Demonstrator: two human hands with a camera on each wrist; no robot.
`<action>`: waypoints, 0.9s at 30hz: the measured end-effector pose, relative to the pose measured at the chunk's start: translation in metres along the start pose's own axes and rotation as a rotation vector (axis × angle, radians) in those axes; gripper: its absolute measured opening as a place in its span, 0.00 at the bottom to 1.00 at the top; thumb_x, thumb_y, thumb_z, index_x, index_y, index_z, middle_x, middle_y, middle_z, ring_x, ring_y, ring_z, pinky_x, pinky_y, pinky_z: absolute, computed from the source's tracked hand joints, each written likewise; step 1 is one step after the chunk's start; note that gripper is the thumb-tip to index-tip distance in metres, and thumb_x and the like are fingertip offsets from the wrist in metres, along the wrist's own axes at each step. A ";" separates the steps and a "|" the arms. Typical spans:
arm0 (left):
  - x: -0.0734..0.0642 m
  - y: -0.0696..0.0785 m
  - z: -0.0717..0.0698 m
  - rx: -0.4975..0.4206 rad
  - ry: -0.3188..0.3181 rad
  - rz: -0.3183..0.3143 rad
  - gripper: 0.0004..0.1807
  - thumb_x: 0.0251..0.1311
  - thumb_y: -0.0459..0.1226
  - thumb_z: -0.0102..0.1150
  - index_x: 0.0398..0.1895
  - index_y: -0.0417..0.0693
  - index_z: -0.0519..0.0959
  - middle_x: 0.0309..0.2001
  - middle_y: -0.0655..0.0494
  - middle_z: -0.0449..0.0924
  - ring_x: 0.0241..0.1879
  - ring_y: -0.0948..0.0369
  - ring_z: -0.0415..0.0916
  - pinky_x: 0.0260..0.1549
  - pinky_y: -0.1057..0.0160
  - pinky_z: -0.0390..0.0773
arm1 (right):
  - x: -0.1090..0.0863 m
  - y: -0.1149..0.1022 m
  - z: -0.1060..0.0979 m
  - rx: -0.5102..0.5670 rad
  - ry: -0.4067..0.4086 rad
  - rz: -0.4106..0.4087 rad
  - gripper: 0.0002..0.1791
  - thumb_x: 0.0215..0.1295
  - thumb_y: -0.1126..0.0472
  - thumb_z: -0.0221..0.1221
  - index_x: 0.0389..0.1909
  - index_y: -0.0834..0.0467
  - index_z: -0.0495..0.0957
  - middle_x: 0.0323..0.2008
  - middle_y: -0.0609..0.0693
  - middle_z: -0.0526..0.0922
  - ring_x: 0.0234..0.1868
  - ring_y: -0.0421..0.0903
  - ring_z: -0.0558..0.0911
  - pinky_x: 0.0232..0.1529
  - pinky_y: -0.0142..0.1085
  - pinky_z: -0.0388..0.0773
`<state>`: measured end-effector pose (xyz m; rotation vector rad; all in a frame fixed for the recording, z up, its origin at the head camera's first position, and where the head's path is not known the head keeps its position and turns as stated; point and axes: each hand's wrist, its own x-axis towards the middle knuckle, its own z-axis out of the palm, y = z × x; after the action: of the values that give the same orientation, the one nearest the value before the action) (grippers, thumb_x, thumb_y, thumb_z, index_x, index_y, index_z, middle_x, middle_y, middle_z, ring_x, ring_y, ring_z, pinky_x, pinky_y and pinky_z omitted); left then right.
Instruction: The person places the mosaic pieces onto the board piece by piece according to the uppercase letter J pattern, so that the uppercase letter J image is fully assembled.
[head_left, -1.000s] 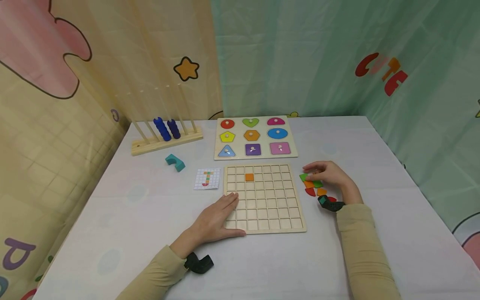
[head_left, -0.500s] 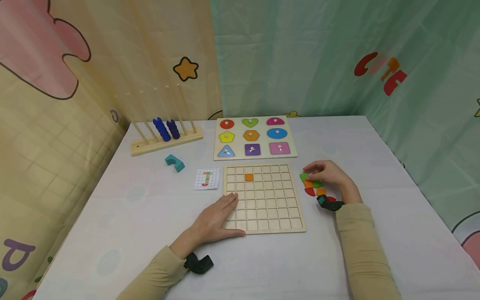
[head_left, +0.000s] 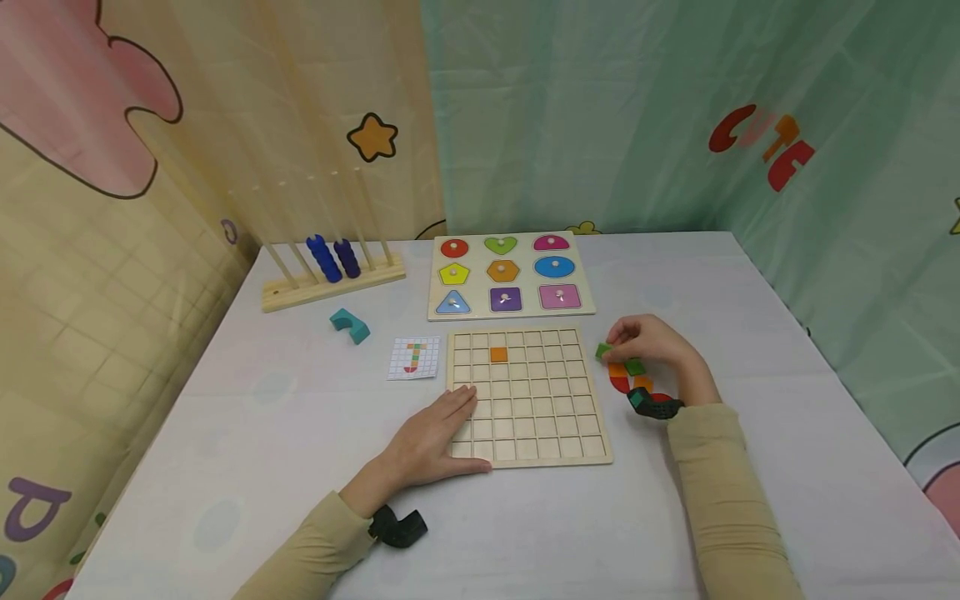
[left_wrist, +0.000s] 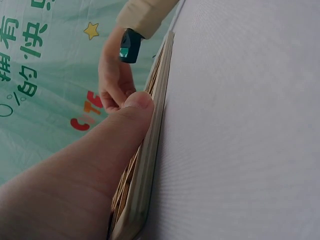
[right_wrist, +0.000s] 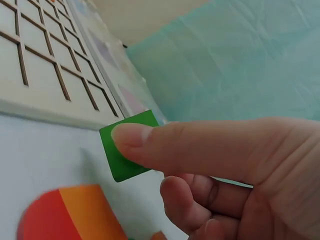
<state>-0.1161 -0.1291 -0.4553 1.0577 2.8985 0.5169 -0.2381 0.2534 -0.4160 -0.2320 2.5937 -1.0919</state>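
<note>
My right hand (head_left: 651, 342) pinches a green square tile (right_wrist: 131, 145) between thumb and fingers, just off the right edge of the wooden grid board (head_left: 536, 425). Under and beside that hand lie other loose tiles: an orange tile (head_left: 618, 369), a red rounded tile (head_left: 618, 384), another green tile (head_left: 634, 367) and more orange and red ones. My left hand (head_left: 427, 442) rests on the board's lower left corner, fingers straight and thumb along the front edge. One orange square (head_left: 498, 355) sits in a cell near the board's top.
Left of the board lies a pattern card (head_left: 414, 358) with a coloured hook shape on a grid. A knobbed shape puzzle (head_left: 512, 285) is behind the board. Further left are a teal arched block (head_left: 350, 325) and a peg stand (head_left: 333, 283) with blue beads.
My right hand has lifted slightly, raising the green tile off the pile toward the board. The left hand and the board have stayed put.
</note>
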 end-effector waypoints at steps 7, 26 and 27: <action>0.000 0.000 0.000 -0.003 0.006 0.009 0.55 0.51 0.70 0.49 0.69 0.37 0.58 0.71 0.47 0.54 0.71 0.57 0.48 0.68 0.61 0.51 | 0.004 -0.036 0.018 0.005 0.054 -0.095 0.13 0.56 0.54 0.66 0.35 0.59 0.82 0.32 0.50 0.82 0.33 0.48 0.75 0.33 0.35 0.74; 0.000 0.000 0.000 -0.012 -0.004 -0.008 0.55 0.51 0.71 0.48 0.70 0.39 0.58 0.71 0.48 0.53 0.71 0.58 0.48 0.67 0.61 0.52 | 0.033 -0.066 0.099 0.045 0.127 -0.268 0.10 0.67 0.58 0.56 0.43 0.57 0.82 0.41 0.50 0.82 0.40 0.46 0.78 0.44 0.40 0.77; 0.000 0.000 0.000 -0.013 -0.004 -0.007 0.55 0.51 0.71 0.48 0.70 0.39 0.58 0.71 0.48 0.53 0.71 0.57 0.48 0.67 0.61 0.52 | 0.033 -0.065 0.101 0.040 0.133 -0.267 0.10 0.67 0.58 0.56 0.43 0.56 0.82 0.41 0.50 0.82 0.41 0.46 0.78 0.45 0.40 0.77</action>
<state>-0.1163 -0.1291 -0.4551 1.0456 2.8903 0.5317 -0.2326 0.1322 -0.4436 -0.5264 2.7108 -1.2875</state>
